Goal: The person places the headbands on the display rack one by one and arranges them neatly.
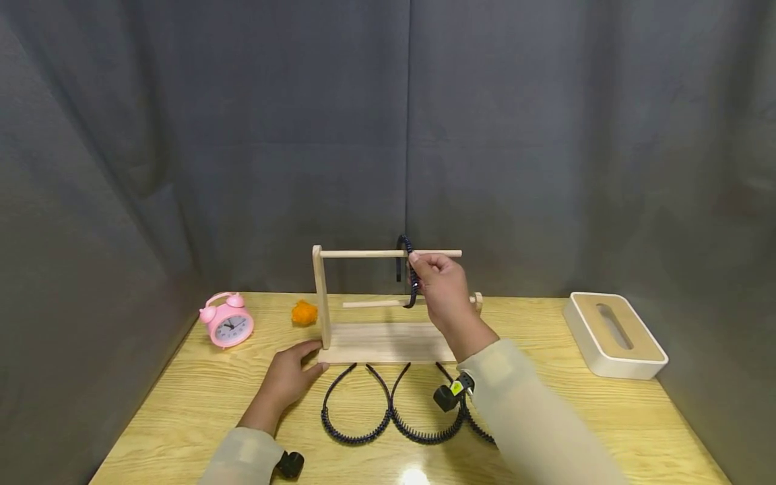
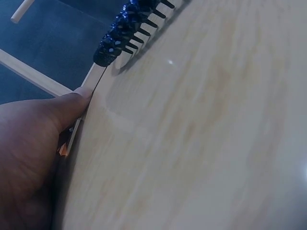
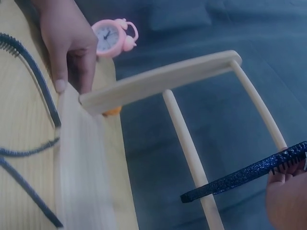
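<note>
A wooden rack (image 1: pixel 388 341) has a flat base, a left upright and two rods. My left hand (image 1: pixel 289 378) grips the left end of its base, thumb at the front corner and fingers by the upright. Raised at the upper rod (image 1: pixel 364 254), my right hand (image 1: pixel 445 289) pinches a dark toothed headband (image 1: pixel 414 283) between thumb and fingers. This headband loops over the upper rod, its ends pointing down. In the right wrist view one arm of the headband (image 3: pixel 230 181) crosses the lower rod (image 3: pixel 187 139). The right forearm hides the base's right end.
Several more headbands (image 1: pixel 354 441) lie in a row before the rack, one partly under the right sleeve. A pink alarm clock (image 1: pixel 230 323) and an orange fuzzy ball (image 1: pixel 304 313) stand at left. At right sits a white tissue box (image 1: pixel 624 367) with a wooden lid. A grey curtain (image 1: pixel 521 148) hangs behind.
</note>
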Demonstrator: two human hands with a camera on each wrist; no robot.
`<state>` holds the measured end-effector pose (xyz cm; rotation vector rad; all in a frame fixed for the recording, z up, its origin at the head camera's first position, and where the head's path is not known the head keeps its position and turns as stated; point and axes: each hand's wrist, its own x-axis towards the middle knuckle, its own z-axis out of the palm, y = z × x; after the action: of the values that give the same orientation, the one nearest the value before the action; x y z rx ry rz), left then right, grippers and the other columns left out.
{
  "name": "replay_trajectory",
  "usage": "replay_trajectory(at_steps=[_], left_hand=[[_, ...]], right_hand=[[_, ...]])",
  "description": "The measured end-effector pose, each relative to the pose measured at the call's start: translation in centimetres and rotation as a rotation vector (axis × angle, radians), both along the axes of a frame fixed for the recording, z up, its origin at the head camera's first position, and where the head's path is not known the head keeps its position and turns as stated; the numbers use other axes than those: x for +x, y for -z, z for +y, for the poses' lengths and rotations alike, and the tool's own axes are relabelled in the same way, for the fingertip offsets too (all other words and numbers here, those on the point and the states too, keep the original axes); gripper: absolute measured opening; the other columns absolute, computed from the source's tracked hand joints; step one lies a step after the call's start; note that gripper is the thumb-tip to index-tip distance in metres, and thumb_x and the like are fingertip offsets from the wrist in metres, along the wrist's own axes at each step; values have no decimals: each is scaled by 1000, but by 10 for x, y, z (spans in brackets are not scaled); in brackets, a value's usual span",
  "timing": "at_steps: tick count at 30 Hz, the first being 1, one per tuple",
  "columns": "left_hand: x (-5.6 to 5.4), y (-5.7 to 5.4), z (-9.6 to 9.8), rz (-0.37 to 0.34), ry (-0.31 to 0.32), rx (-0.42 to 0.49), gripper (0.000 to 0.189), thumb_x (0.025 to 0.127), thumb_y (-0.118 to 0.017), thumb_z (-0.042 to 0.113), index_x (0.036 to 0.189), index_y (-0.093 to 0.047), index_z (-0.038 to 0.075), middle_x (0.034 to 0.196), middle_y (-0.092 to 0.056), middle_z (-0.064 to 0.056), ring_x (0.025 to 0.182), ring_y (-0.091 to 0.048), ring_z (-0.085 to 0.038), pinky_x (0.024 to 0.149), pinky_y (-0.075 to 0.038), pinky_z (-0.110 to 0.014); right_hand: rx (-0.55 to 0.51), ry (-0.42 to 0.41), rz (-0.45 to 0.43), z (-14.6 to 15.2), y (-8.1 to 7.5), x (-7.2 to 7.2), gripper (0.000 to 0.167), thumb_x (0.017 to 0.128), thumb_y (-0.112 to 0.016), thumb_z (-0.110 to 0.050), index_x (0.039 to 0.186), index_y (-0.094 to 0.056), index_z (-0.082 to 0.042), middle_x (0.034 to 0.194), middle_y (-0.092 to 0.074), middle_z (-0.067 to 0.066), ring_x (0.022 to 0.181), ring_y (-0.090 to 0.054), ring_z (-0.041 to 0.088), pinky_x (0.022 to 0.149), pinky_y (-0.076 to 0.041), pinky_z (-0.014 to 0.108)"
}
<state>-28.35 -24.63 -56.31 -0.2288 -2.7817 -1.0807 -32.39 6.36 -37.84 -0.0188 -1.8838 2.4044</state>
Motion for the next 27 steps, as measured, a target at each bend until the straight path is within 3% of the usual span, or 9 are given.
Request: replay_trajectory(at_steps=[5,7,15,27], left_hand=[[2,-3,-1,-7,-10,6,49,99,-84,23,145,-72,10,150,-69,-15,142,-63,-39,121,-51,-58],[3,-3,-1,-9,-16,5,49,99,-84,22,145,-71,10,150,-69,-15,142,-63,-40,121,-51,-58],[9,-3,-1,-18,-29,2,49,98,-84,23,144,-72,9,151,-68,-16,144,-61,-40,122,-50,-58],[6,-5,3,-17,-32,-3,49,98,-84,22,144,-72,9,151,-68,-15,144,-61,-40,122,-50,-58]], right_hand=[[-31,-2,15,-22,4,-1,19,107,-73,-14,90,-67,-7,116,-72,7,81,-66,14,73,-56,23],[-33,1,14,-30,6,0,19,106,-74,-15,90,-67,-7,113,-73,6,82,-67,16,74,-56,24],[-77,2,-12,-57,12,3,13,103,-78,-16,103,-73,-4,96,-77,4,82,-71,16,77,-60,28],[-129,-1,20,-76,14,2,15,103,-78,-16,109,-76,-3,103,-79,7,90,-72,15,80,-64,28]])
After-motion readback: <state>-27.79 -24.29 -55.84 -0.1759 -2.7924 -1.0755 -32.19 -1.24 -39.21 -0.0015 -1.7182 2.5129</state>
